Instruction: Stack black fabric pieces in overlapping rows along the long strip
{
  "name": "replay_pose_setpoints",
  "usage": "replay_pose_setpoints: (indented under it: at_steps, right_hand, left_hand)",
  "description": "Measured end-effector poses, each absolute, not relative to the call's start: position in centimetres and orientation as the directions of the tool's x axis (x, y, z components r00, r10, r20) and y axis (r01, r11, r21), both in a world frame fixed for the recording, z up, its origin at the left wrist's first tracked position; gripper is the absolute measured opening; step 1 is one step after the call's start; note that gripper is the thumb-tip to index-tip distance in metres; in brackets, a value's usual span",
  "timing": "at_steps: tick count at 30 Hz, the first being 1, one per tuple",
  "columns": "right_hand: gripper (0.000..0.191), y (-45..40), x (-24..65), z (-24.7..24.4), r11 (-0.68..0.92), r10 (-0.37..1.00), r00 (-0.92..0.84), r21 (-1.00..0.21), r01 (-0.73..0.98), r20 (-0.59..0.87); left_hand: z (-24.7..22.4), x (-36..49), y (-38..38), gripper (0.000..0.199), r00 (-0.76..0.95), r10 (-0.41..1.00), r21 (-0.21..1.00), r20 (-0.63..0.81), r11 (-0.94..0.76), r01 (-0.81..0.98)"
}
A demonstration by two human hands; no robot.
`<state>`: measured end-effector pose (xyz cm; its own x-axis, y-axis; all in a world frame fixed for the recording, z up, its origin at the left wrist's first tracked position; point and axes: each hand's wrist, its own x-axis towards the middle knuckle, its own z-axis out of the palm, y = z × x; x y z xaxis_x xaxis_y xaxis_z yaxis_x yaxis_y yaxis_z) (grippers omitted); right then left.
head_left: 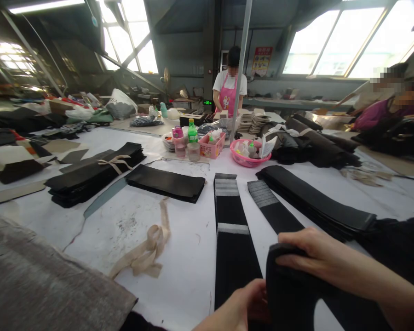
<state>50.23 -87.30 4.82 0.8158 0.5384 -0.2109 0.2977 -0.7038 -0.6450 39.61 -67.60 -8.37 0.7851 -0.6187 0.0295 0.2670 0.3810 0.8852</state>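
My right hand [319,257] is closed on a black strip of sheet material [286,294], thumb and fingers pinching its bent-over upper end. Low at the frame's bottom, my left hand [239,305] curls its fingers against the left edge of that same strip; its fingertips are partly hidden. Beneath and beyond the left hand lies a row of overlapping black strips [234,248] with grey bands at their ends. Another black strip with a grey end [262,195] reaches away from under my right hand. Further right rests a long stack of black strips [313,197].
Left of centre are a short black stack [165,183] and a tied black bundle [93,174]. A beige cloth ribbon [153,246] lies near a grey-brown sheet [48,280]. Behind stand a pink basket [250,158], a green bottle [192,133] and a pole [242,69]. Co-workers are beyond.
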Motion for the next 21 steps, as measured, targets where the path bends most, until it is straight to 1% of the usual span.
replay_pose_setpoints:
  at_steps: [2, 4, 6, 8, 10, 12, 14, 16, 17, 19, 21]
  right_hand:
    - [0.031, -86.0, 51.1, 5.3, -0.683, 0.611, 0.737, -0.664, 0.305, -0.289]
    - [0.032, -85.7, 51.9, 5.3, -0.682, 0.611, 0.736, -0.666, 0.303, -0.292]
    - [0.031, -86.3, 52.9, 5.0, -0.681, 0.581, 0.770, -0.675, 0.282, -0.265]
    - [0.028, -87.6, 54.1, 4.5, -0.662, 0.546, 0.798, -0.715, 0.225, -0.255]
    - [0.024, -88.9, 55.2, 3.7, -0.611, 0.525, 0.807, -0.780, 0.136, -0.270]
    - [0.022, -89.8, 55.9, 2.2, -0.518, 0.506, 0.811, -0.855, 0.012, -0.295]
    - [0.024, -90.0, 55.9, -0.2, -0.381, 0.463, 0.819, -0.911, -0.160, -0.337]
    - [0.027, -89.5, 55.6, -3.1, -0.205, 0.405, 0.828, -0.921, -0.330, -0.387]
    - [0.027, -89.0, 55.4, -4.6, -0.120, 0.379, 0.835, -0.915, -0.384, -0.400]
    - [0.028, -87.6, 55.0, -7.4, 0.018, 0.345, 0.850, -0.903, -0.430, -0.398]
    - [0.031, -86.2, 54.8, -9.5, 0.108, 0.323, 0.865, -0.893, -0.436, -0.383]
  left_hand:
    - [-8.3, 39.2, -69.4, 0.082, 0.809, -0.585, 0.851, -0.059, 0.394, 0.347]
    - [-8.5, 38.7, -70.7, 0.065, 0.814, -0.552, 0.837, -0.179, 0.349, 0.421]
    - [-8.6, 38.5, -71.5, 0.050, 0.811, -0.529, 0.820, -0.252, 0.328, 0.469]
    - [-8.3, 38.7, -71.6, 0.045, 0.820, -0.514, 0.772, -0.253, 0.404, 0.491]
    - [-7.8, 39.1, -71.2, 0.046, 0.816, -0.529, 0.665, -0.232, 0.526, 0.530]
    - [-7.3, 39.5, -70.4, 0.046, 0.808, -0.546, 0.559, -0.222, 0.608, 0.564]
    - [-7.1, 39.7, -69.4, 0.043, 0.801, -0.555, 0.517, -0.223, 0.630, 0.580]
    - [-7.3, 39.5, -68.2, 0.042, 0.795, -0.566, 0.521, -0.220, 0.620, 0.586]
    - [-7.6, 39.3, -67.7, 0.042, 0.794, -0.567, 0.530, -0.217, 0.615, 0.584]
    - [-8.2, 38.7, -66.7, 0.044, 0.805, -0.555, 0.552, -0.211, 0.612, 0.567]
    - [-9.0, 38.2, -66.1, 0.046, 0.825, -0.527, 0.572, -0.202, 0.621, 0.537]
